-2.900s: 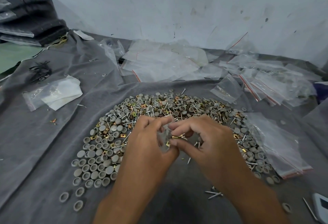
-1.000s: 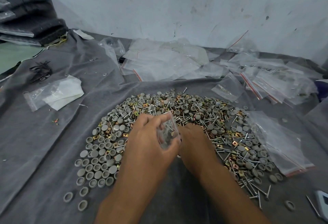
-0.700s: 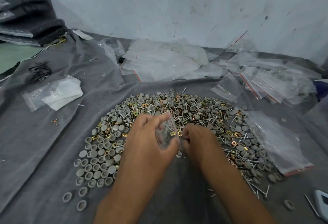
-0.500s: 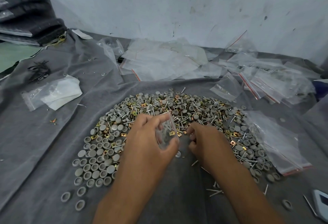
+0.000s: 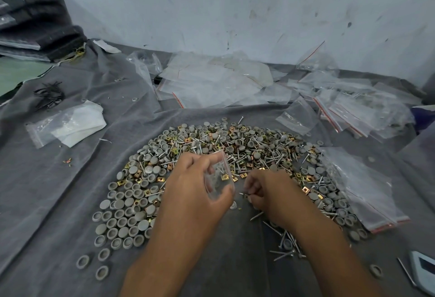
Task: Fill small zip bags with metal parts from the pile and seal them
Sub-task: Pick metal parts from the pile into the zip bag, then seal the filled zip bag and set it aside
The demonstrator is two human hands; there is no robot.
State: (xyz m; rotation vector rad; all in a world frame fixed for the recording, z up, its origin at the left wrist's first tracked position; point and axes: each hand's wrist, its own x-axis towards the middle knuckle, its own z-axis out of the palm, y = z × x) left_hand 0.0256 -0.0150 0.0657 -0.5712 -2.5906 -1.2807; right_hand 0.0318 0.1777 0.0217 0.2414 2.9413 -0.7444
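Observation:
A broad pile of metal parts point(image 5: 247, 146) lies on the grey cloth: grey round caps, brass square nuts and silver screws. My left hand point(image 5: 200, 186) grips a small clear zip bag point(image 5: 219, 175) upright over the pile's near edge; a few screws and a brass nut show inside it. Just to the right, my right hand point(image 5: 268, 193) hovers low over the cloth with curled fingers pinching a thin screw point(image 5: 244, 194). Loose screws point(image 5: 284, 242) lie under my right wrist.
A stack of empty zip bags point(image 5: 360, 186) with red strips lies at the pile's right edge. More clear bags point(image 5: 216, 82) heap along the wall. A bag with white paper point(image 5: 68, 123) lies left. A white device point(image 5: 423, 270) sits at the lower right.
My right hand drew back from the pile toward me and now pinches a screw beside the bag. My left hand has kept the bag in nearly the same place.

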